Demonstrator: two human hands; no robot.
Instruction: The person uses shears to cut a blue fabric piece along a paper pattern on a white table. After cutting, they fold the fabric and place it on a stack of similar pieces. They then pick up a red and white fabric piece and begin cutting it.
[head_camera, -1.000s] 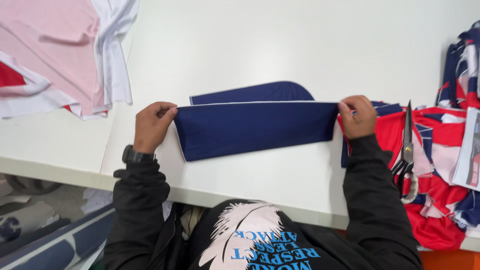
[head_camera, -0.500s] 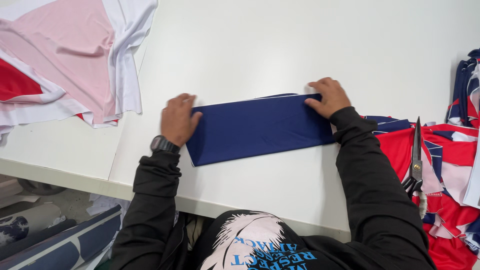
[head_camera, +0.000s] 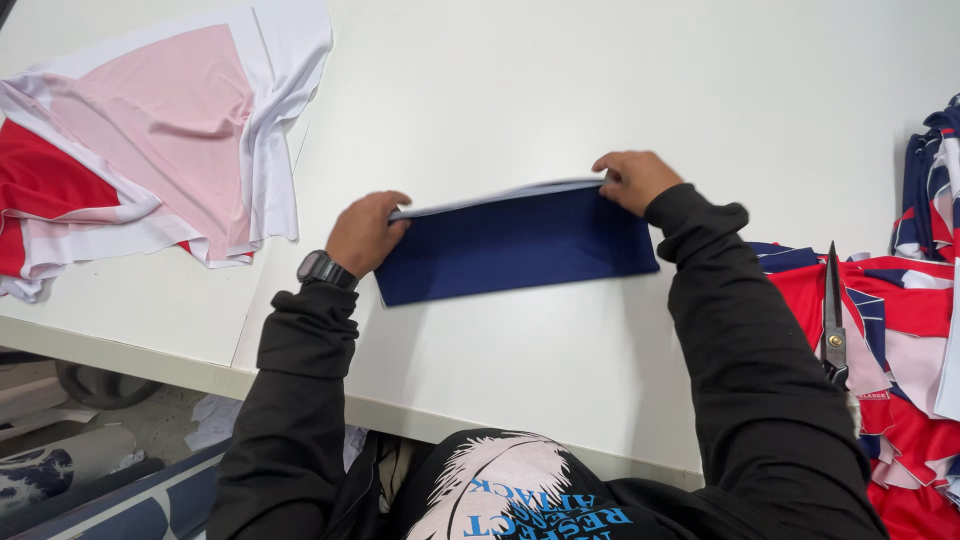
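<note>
Two hands of mine pin a folded navy cloth (head_camera: 515, 243) to the white table (head_camera: 560, 90), seen from above. At the far left lies a loose heap of pink, white and red fabric (head_camera: 150, 150), spread flat near the table's left edge and well apart from my work. Right of it, my left hand (head_camera: 365, 233), a black watch (head_camera: 322, 269) on its wrist, is curled over the cloth's left end, fingers bent down and gripping the upper corner where a thin pale edge shows along the fold. The navy cloth runs as a long band across the middle of the table, tilted slightly, its right end farther from me than its left. At that right end my right hand (head_camera: 632, 178) presses down on the far corner, fingers half closed and pinching the top edge. Both of my black sleeves reach in from the near side. Farther right, a pair of scissors (head_camera: 834, 315) rests with its blades shut and pointing away from me, lying on a pile of red, white and navy fabric pieces (head_camera: 900, 330) that fills the table's right edge.
</note>
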